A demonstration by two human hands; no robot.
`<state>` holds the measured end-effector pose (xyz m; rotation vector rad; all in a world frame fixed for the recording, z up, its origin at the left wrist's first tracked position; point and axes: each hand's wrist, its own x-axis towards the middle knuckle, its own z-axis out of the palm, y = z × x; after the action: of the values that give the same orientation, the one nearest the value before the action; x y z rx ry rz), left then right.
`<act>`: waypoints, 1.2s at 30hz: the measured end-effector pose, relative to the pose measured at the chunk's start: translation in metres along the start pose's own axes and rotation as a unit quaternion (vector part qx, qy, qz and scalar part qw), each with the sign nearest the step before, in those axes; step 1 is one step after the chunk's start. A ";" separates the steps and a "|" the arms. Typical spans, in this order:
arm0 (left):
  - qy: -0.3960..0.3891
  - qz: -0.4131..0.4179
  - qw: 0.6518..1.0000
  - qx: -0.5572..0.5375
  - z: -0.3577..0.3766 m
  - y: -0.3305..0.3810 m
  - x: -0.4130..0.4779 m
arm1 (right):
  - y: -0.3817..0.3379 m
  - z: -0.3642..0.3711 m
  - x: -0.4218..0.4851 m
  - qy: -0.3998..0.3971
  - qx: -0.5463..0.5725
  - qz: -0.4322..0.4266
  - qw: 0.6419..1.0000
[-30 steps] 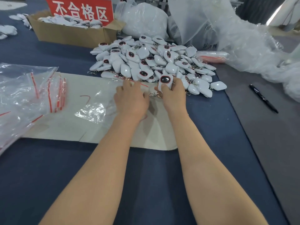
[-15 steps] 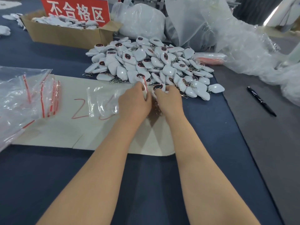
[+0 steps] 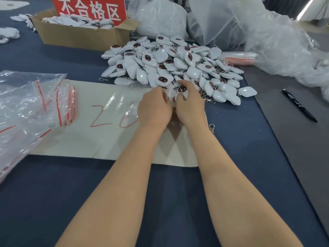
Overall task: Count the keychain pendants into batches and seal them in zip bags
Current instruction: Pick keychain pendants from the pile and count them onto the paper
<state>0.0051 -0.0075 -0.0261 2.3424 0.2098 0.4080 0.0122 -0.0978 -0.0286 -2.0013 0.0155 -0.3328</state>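
Observation:
A heap of white keychain pendants (image 3: 170,66) with dark oval faces lies at the far middle of the blue table. My right hand (image 3: 190,106) pinches one pendant (image 3: 182,89) at the heap's near edge. My left hand (image 3: 154,109) is right beside it and grips the mouth of a clear zip bag (image 3: 124,107) that lies flat on a white sheet (image 3: 85,139). The bag's mouth and the fingertips of both hands are partly hidden behind the hands.
A stack of empty red-striped zip bags (image 3: 33,104) lies at the left. A cardboard box (image 3: 76,35) with a red sign (image 3: 90,9) stands far left. Large plastic bags (image 3: 231,24) fill the back right. A black pen (image 3: 299,107) lies on the grey mat at right.
The zip bag has slid right along the sheet, uncovering red writing. My right hand has lowered the pendant toward the bag's mouth, and both hands have drawn closer together.

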 end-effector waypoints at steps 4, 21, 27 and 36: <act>0.052 -0.016 0.992 -0.110 -0.005 0.004 0.000 | -0.001 0.000 0.001 0.004 0.016 0.026 1.000; -0.019 -0.074 0.975 -0.208 -0.001 0.000 0.002 | -0.004 0.006 -0.008 0.021 -0.018 0.009 1.000; 0.063 -0.072 0.967 -0.236 0.003 0.004 -0.010 | -0.007 0.006 -0.009 0.018 -0.016 0.023 0.999; 0.019 -0.024 0.971 -0.235 0.002 0.000 -0.004 | -0.006 0.007 0.002 -0.006 0.000 0.022 1.000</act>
<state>0.0021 -0.0104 -0.0283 1.8615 0.1664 0.4268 0.0145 -0.0897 -0.0256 -1.9993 0.0513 -0.2931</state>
